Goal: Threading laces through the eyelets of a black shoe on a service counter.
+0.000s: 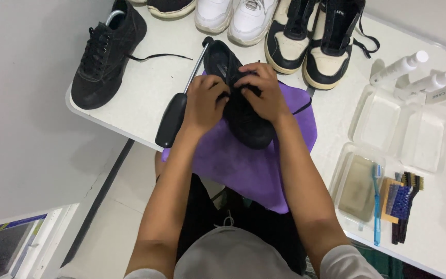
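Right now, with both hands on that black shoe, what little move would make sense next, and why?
Probably keep working the laces loose, pulling the next crossing outward. Both the left hand and right hand pinch at the lacing of the black shoe, which lies on the purple cloth.

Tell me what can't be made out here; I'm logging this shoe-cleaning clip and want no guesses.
All in the head view:
- Laces of the black shoe: covered by the left hand and right hand, so what the fingers grip is unclear.
- White sneakers and black-and-cream sneakers: cut off by the top edge.
- Purple cloth: middle hidden beneath the shoe.
- Brushes: too small to tell bristle types.
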